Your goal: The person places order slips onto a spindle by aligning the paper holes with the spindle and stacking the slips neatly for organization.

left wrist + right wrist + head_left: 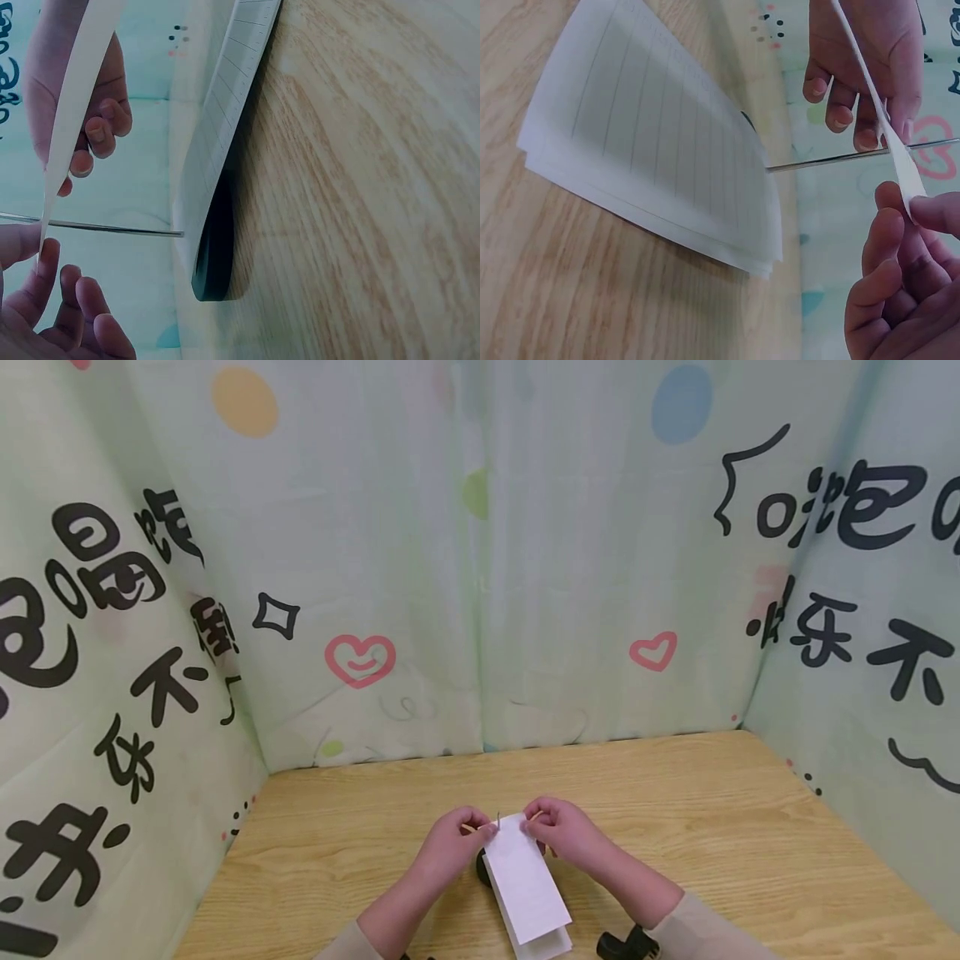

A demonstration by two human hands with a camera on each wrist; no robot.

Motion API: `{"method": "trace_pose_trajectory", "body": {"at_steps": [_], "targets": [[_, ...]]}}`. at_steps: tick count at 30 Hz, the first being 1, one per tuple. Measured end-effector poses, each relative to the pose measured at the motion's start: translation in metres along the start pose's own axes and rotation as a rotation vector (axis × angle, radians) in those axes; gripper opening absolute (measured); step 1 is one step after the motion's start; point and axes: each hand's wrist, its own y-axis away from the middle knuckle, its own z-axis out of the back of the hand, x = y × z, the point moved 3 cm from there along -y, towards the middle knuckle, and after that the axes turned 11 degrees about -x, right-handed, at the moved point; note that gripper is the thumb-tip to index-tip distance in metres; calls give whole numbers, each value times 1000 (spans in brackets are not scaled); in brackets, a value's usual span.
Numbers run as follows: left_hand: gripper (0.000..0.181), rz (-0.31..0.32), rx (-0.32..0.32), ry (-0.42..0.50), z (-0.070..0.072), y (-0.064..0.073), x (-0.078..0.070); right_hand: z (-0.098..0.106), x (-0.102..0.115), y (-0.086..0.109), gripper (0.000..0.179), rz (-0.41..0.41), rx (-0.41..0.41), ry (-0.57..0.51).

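A paper spike, a thin metal rod (112,227) on a round black base (216,262), stands on the table. Several ruled sheets (660,135) lie low on it, around the foot of the rod. Higher up, both hands hold a white sheet (525,877) by its far end, the rod's tip poking up near its far left corner. My left hand (453,843) pinches that left corner between thumb and finger, right beside the rod. On the sheet's right edge, my right hand (566,832) pinches with thumb and forefinger; its other fingers are loosely bent.
The wooden table (337,843) spreads out on both sides. Behind it and along the sides hang pale printed curtains (555,568) with black lettering and hearts. A black wrist device (628,943) shows by the right sleeve (705,931).
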Motion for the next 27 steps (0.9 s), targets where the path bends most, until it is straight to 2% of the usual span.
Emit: {"method": "trace_pose_trajectory", "body": {"at_steps": [18, 27], "targets": [[15, -16, 40, -46, -6, -1, 12, -2, -12, 1, 21, -87, 53, 7], [15, -35, 67, -118, -5, -2, 17, -7, -18, 1, 17, -94, 55, 50]]}}
